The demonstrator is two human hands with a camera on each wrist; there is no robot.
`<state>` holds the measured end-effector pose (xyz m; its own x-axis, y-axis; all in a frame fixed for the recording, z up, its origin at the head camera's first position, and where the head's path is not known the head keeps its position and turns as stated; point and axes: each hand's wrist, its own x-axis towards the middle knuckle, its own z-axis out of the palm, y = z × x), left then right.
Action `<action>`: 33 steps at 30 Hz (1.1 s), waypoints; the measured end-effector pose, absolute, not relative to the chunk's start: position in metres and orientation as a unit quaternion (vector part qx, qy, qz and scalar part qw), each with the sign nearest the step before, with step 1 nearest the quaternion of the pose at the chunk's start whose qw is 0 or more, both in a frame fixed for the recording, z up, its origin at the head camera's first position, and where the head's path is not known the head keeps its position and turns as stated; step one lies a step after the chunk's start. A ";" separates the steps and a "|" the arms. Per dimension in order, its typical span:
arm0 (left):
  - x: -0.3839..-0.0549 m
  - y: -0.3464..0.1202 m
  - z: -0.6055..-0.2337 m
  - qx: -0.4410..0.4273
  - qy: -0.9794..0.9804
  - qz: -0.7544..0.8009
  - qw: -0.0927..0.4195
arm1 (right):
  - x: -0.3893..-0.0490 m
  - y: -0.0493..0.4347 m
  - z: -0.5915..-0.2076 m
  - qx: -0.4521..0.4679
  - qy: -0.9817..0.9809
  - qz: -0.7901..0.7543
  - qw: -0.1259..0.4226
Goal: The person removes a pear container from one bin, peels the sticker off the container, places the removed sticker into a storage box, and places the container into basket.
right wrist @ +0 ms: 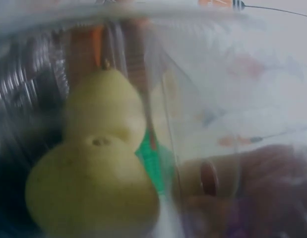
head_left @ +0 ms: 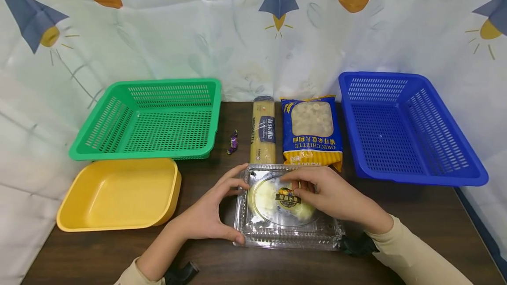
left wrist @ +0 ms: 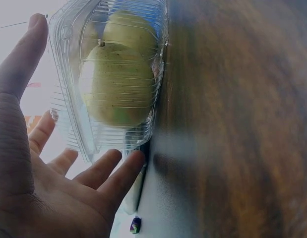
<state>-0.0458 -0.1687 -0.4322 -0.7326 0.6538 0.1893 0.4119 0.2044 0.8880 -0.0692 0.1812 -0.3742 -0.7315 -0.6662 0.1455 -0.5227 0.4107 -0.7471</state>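
Observation:
A clear plastic clamshell box [head_left: 277, 234] lies on the table, with a round and banded label [head_left: 288, 198] on its lid. Pale yellow-green pears [left wrist: 118, 89] show through its walls. My left hand [head_left: 215, 208] stands at the box's left edge, thumb near the front corner and fingers spread along the side; in the left wrist view they look loosely extended. Over the lid, my right hand [head_left: 322, 192] has its thumb at the label and forefinger reaching left, its other fingers bent. Whether it pinches anything is hidden. Blurred plastic covers much of the right wrist view.
Behind the box lie a spaghetti pack [head_left: 263, 133] and a blue orecchiette bag [head_left: 313, 144]. A small purple-wrapped candy [head_left: 233, 142] is left of them. A green basket [head_left: 215, 118] and a yellow tub [head_left: 172, 188] stand left, a blue basket [head_left: 354, 144] right.

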 end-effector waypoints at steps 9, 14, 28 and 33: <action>-0.046 -0.169 -0.431 0.349 0.768 0.525 0.113 | -0.070 0.184 -0.374 -0.397 0.817 -0.409 0.088; -0.046 -0.169 -0.430 0.350 0.769 0.524 0.110 | -0.071 0.185 -0.372 -0.406 0.822 -0.389 0.094; -0.047 -0.170 -0.427 0.349 0.771 0.521 0.113 | -0.068 0.183 -0.369 -0.432 0.817 -0.375 0.069; -0.046 -0.170 -0.424 0.351 0.775 0.513 0.114 | -0.069 0.184 -0.369 -0.449 0.808 -0.377 0.058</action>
<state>-0.0463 -0.1698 -0.4238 -0.7279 0.6610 0.1824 0.4267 0.2283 0.8751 -0.0691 0.1841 -0.3694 -0.5900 -0.7691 0.2457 -0.6821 0.3120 -0.6613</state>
